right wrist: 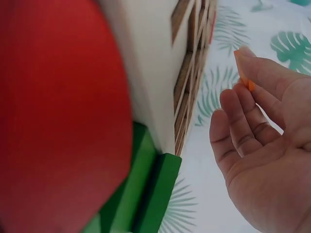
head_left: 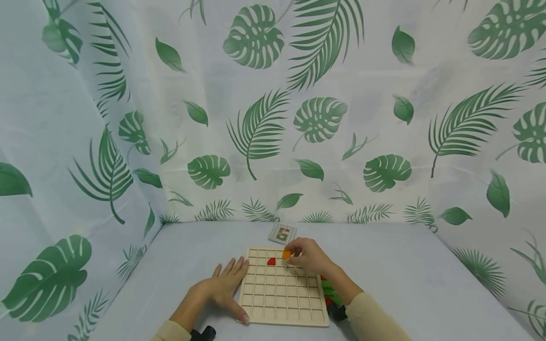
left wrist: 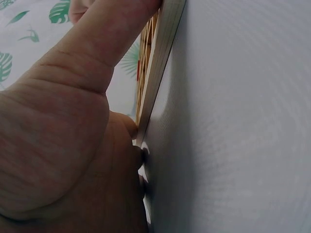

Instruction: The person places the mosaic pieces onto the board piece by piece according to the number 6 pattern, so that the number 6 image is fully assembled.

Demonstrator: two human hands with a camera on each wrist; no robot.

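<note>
A wooden grid board (head_left: 281, 303) lies on the table, a red quarter-round piece (head_left: 271, 261) in one of its upper cells. My right hand (head_left: 309, 255) pinches an orange piece (head_left: 286, 255) between thumb and fingertip over the board's top rows; the right wrist view shows this orange piece (right wrist: 245, 73) edge-on. Fingers spread, my left hand (head_left: 223, 286) rests along the board's left side, its thumb at the lower left corner. In the left wrist view that thumb (left wrist: 92, 53) reaches the board's edge (left wrist: 160, 58).
Green pieces (head_left: 330, 290) and red ones lie beside the board's right edge, partly under my right forearm. Close to the right wrist camera are a large red piece (right wrist: 63, 107) and green blocks (right wrist: 158, 194). A pattern card (head_left: 282, 233) lies behind the board. Leaf-printed cloth surrounds the table.
</note>
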